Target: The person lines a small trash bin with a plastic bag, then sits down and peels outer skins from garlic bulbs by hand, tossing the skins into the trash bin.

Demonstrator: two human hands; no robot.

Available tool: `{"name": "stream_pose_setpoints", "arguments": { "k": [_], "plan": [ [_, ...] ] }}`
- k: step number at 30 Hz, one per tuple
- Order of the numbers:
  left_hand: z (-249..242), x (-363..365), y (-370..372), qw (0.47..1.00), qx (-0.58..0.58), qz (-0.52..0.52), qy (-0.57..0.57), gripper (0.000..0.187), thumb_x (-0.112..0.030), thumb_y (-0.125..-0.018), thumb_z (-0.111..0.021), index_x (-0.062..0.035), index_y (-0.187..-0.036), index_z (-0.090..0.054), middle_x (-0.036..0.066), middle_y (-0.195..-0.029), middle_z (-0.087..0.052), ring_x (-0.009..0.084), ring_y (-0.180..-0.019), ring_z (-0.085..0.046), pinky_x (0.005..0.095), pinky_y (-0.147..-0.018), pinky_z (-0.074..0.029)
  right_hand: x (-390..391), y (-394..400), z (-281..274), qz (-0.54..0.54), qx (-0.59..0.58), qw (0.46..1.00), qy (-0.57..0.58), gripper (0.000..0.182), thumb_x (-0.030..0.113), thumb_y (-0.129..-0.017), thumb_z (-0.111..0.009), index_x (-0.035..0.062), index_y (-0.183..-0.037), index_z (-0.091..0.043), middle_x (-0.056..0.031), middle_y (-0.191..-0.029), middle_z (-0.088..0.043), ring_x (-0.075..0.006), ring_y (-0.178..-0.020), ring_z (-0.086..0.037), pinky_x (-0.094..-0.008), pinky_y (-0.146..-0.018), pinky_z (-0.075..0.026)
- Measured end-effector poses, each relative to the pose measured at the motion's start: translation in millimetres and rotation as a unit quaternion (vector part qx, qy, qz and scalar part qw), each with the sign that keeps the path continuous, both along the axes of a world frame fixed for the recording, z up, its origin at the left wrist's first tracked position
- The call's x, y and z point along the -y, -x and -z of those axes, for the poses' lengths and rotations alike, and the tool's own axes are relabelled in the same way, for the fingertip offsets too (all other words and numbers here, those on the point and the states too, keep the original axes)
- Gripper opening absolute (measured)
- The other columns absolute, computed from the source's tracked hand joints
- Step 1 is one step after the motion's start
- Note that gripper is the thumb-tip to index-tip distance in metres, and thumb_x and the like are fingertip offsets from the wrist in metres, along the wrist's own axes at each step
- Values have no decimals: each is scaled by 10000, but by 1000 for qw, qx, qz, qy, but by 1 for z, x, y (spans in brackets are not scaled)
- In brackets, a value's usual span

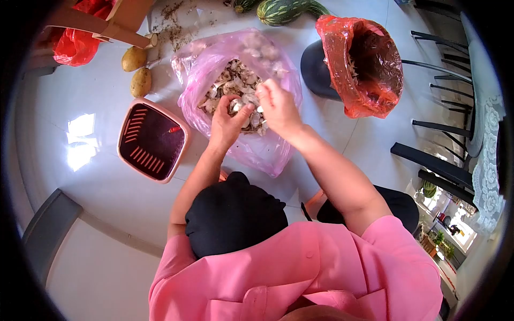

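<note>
A pink plastic bag (267,150) lies open on the white floor, full of pale garlic cloves and skins (235,80). My left hand (227,123) reaches into the bag, fingers curled around a few pieces. Beside it, my right hand (278,107) sits over the bag's mouth with its fingers pinched on a small pale piece. Both hands nearly touch above the pile.
A pink slotted basket (152,140) stands left of the bag. A red-bag-lined black bin (364,64) is at upper right. Two potatoes (136,69), striped gourds (284,10), a red bag (80,37) and black chair legs (439,123) surround them.
</note>
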State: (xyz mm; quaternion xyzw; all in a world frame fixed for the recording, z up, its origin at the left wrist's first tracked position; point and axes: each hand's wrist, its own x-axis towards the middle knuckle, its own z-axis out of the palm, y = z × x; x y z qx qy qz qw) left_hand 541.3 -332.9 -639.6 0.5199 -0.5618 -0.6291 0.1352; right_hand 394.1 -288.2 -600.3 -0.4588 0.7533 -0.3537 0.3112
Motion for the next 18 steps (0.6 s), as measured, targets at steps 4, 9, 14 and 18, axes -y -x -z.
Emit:
{"name": "stream_pose_setpoints", "arguments": {
  "k": [4,9,14,18],
  "plan": [
    [-16,2,-6,958,162,100,216,471,-354,-733,-713,-89,-1096,-572,169,-1079,-549,352,-973,-573,428,-807,-475,-3,61,-71,62,-66,982,168,198,183,-958,-473,52,-833,-553,-10,-751,-545,-92,-671,-514,-254,-599,-427],
    [-17,8,-18,922,228,178,259,500,-326,-714,-713,-113,-1147,-581,154,-1097,-545,333,-1031,-547,416,-827,-477,1,175,-111,250,-215,933,144,324,297,-973,-424,33,-882,-589,-42,-795,-586,-112,-690,-541,-253,-609,-435],
    [-21,13,-22,856,287,259,343,450,-308,-731,-704,-96,-1113,-593,160,-1095,-528,327,-1051,-519,417,-836,-480,-14,222,-70,175,-183,951,-177,524,508,-919,-425,52,-1157,-529,-171,-1059,-609,-305,-864,-615,-382,-759,-497],
    [-32,15,-20,840,332,275,330,343,-276,-755,-687,-73,-1023,-616,136,-1084,-539,311,-1044,-518,416,-823,-484,-28,221,-69,75,-474,868,-125,394,415,-894,-509,86,-1096,-590,-137,-1018,-627,-298,-864,-617,-369,-712,-513]
  ]
}}
